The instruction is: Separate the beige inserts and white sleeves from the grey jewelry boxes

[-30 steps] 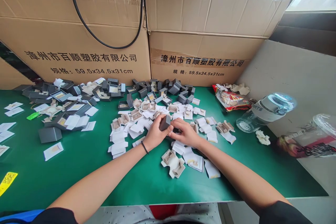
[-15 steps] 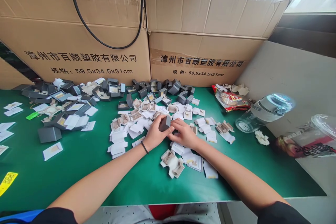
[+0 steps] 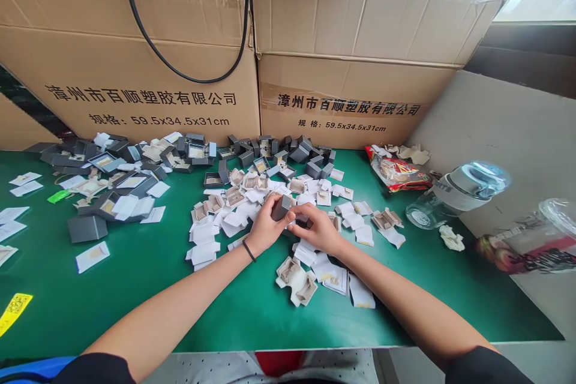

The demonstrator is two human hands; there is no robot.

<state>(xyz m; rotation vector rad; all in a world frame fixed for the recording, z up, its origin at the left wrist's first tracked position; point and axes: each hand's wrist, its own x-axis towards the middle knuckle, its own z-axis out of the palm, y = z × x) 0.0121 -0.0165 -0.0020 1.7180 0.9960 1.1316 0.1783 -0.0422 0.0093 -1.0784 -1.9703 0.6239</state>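
Note:
My left hand (image 3: 264, 229) is closed around a small grey box (image 3: 282, 206), held just above the green table (image 3: 148, 288). My right hand (image 3: 317, 229) meets it from the right, fingers curled and pinching at the box's lower edge; what is under those fingers is hidden. Both hands hover over a scatter of white cards and beige box inserts (image 3: 234, 216). Two beige inserts (image 3: 297, 279) lie just in front of my wrists.
Heaps of grey boxes (image 3: 279, 153) and open grey trays (image 3: 112, 174) lie along the back, against large cardboard cartons (image 3: 148, 90). A snack packet (image 3: 396, 173), a lying glass jar (image 3: 454, 192) and a plastic bag (image 3: 526, 240) are on the right. A yellow label (image 3: 13, 307) sits far left.
Both hands stay together on the grey box. The box has tipped slightly and my right fingers have shifted along its lower edge.

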